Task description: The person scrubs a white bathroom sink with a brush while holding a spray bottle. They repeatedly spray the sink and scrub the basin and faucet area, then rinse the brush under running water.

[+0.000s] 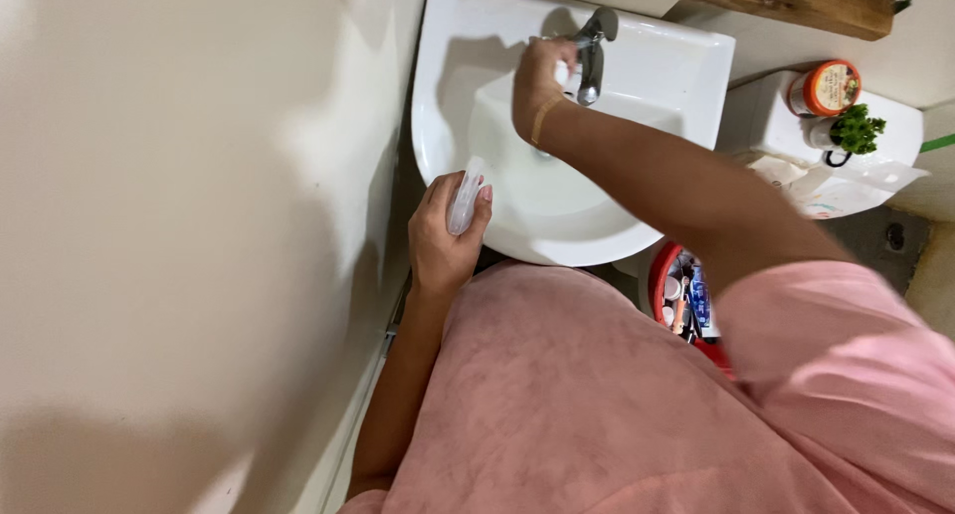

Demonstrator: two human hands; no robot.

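View from above of a person in a pink shirt standing at a white sink. The left hand hovers at the sink's near left rim, fingers closed around a small clear bottle that points up toward the basin. The right hand reaches across the basin to the metal tap at the back, fingers curled beside it around something small and white; whether it is gripped firmly cannot be told. A thin band circles the right wrist. Right of the sink sits a white toilet tank holding an orange-lidded jar and a small green plant. Below, a red basket holds toiletries. A cream wall fills the left.
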